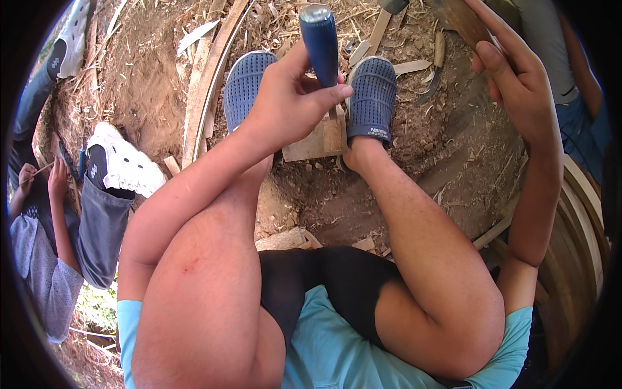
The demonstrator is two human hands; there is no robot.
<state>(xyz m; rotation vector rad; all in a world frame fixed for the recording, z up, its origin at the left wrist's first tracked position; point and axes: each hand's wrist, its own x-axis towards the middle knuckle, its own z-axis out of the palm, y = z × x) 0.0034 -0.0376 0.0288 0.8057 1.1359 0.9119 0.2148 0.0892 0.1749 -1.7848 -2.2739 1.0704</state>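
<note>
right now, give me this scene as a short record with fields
left hand: left hand grips a blue tool handle, upright
right hand: right hand holds a flat wooden piece
under the tool: wooden block between two blue clogs
ground: bare dirt with wood shavings
nearby: another person's white shoe, at left

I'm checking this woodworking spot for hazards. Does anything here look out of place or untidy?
Yes. A loose knife lies on the dirt among wood shavings, just beside the right blue clog. The left hand grips a blue tool handle above a small wooden block wedged between the feet.
</note>
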